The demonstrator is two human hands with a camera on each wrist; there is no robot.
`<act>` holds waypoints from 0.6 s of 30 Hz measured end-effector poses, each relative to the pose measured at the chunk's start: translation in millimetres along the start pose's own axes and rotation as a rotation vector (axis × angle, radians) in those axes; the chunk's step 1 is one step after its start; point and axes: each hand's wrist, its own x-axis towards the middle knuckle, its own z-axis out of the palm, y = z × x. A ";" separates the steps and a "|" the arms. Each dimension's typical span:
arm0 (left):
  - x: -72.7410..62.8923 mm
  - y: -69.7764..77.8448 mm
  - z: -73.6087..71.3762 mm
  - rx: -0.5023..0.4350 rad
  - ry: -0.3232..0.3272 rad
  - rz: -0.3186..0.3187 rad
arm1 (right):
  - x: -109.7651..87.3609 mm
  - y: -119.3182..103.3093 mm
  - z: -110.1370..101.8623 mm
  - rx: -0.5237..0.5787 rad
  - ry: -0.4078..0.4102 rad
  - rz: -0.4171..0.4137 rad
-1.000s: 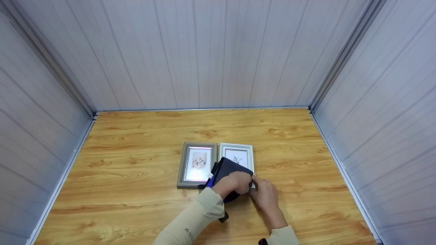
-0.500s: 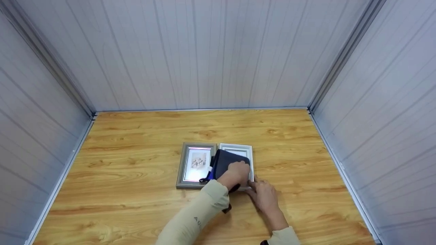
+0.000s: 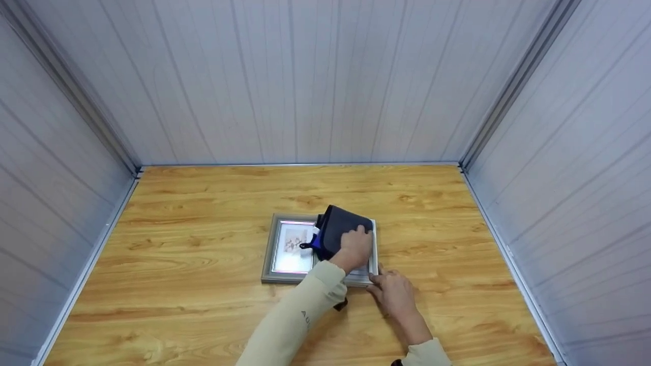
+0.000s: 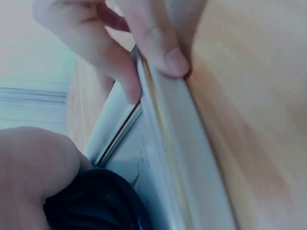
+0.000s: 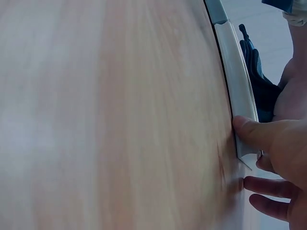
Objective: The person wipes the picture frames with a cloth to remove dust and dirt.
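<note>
A folded dark navy cloth [image 3: 347, 219] with a blue part, a white tag and a small black loop lies over the white photo frame [image 3: 375, 249]. My left hand [image 3: 357, 245] grips the cloth on top of that frame, covering most of its picture. In the left wrist view, the cloth's thick folded edge shows beside the left hand [image 4: 33, 167]. With thumb and fingers, my right hand [image 3: 396, 294] pinches the white frame's near right corner. The right wrist view shows the right thumb on the frame's side [image 5: 240, 81].
A grey-brown photo frame [image 3: 269, 254] lies flat against the white one's left side, its right part overlapped by the cloth. Both rest on a wood-grain table [image 3: 193, 244], enclosed by pale panel walls [image 3: 315, 91] at the back and sides.
My left hand has slid the cloth away from me, from the white frame's near part up to its far edge. The right hand has kept hold of the near corner.
</note>
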 end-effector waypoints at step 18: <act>3.5 -11.6 1.9 0.194 0.021 -0.192 | 1.9 -11.1 -2.0 -0.072 -0.049 0.133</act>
